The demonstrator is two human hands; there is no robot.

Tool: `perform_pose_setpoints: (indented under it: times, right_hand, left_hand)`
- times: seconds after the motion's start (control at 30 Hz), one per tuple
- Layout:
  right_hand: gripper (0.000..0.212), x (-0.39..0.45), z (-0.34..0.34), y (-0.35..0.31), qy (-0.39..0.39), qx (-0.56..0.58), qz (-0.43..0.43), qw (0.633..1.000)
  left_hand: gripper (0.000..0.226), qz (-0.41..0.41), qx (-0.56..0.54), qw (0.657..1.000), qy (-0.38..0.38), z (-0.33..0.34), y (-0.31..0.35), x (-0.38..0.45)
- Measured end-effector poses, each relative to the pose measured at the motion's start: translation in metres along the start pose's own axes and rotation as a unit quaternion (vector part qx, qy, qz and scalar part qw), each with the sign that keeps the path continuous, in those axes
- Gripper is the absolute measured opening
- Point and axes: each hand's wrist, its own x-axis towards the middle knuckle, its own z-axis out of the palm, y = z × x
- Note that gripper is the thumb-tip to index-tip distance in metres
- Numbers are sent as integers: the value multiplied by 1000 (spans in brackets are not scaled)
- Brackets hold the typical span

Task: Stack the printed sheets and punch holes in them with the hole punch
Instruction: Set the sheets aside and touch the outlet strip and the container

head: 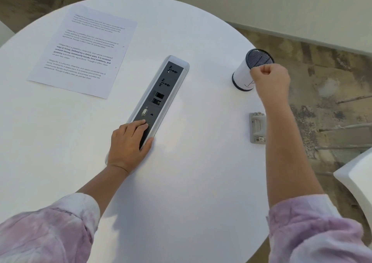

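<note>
Printed sheets (84,51) lie flat at the far left of the round white table (191,182), looking like one page from here. A grey hole punch (256,127) sits near the table's right edge, partly behind my right forearm. My right hand (270,80) is closed in a fist just in front of a white cylindrical cup (244,75) with a dark mesh inside; I cannot tell whether it holds anything. My left hand (129,142) rests, fingers spread, on the near end of the socket panel (159,95) in the table's middle.
The socket panel runs diagonally across the table centre. A white chair (356,182) stands at the right beyond the table edge, above a mottled floor. A wall runs along the far side.
</note>
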Motion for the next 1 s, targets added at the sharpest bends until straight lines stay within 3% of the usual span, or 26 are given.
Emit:
perform_pose_setpoints:
  times: [0.13, 0.47, 0.83, 1.0]
  right_hand:
    - [32, 20, -1, -1, 9, -15, 20, 1000]
    - [38, 41, 9, 13, 14, -74, 45, 996]
    - [30, 46, 12, 25, -14, -81, 48, 995]
    - [42, 45, 10, 26, -13, -81, 40, 996]
  left_hand:
    - [44, 4, 1, 1000, 2, 0, 0, 0]
    - [44, 0, 1, 1000, -5, -1, 0, 0]
    - [44, -1, 1, 1000, -3, 0, 0, 0]
    - [44, -1, -1, 1000, -1, -1, 0, -1]
